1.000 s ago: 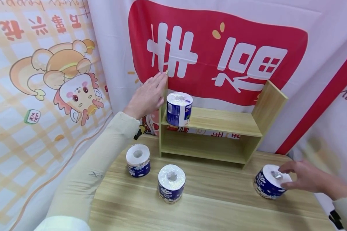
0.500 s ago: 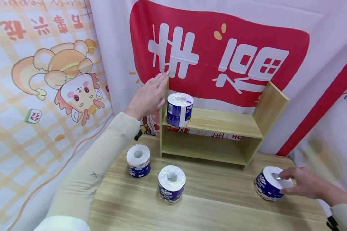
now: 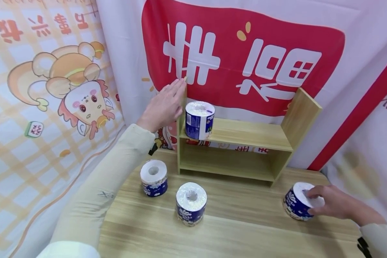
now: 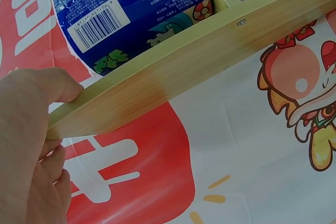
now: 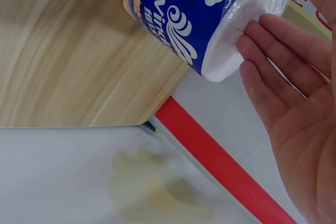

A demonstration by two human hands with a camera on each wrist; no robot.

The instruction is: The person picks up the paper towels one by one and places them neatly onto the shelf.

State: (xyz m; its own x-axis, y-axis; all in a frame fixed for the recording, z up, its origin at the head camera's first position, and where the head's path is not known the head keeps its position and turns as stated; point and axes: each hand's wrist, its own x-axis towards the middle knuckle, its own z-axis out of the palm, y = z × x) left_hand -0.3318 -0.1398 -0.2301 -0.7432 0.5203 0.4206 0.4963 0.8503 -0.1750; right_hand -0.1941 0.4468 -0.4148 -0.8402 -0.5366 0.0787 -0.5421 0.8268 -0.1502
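My left hand (image 3: pixel 164 107) grips the upper end of the shelf's left side panel (image 4: pixel 157 80), with the thumb on one side and the fingers on the other. Just inside that panel, a blue-wrapped toilet paper roll (image 3: pixel 199 120) stands on the upper board of the wooden shelf (image 3: pixel 248 134). At the table's right side, my right hand (image 3: pixel 337 203) pinches the rim of another toilet paper roll (image 5: pixel 194 14), its index finger at the core hole and its thumb at the near side. The remaining fingers of that hand (image 5: pixel 283 66) extend along the roll's white end.
Two more upright toilet paper rolls stand on the wooden table (image 3: pixel 238 236): a left one (image 3: pixel 153 178) and a front-middle one (image 3: pixel 191 204). Behind the shelf hangs a white cloth with a red printed sign (image 3: pixel 229 57). A patterned cloth (image 3: pixel 58 143) covers the left side.
My right hand has shifted left over the right-hand roll, its index finger to the core hole and its thumb onto the near rim. The left hand stays on the panel.
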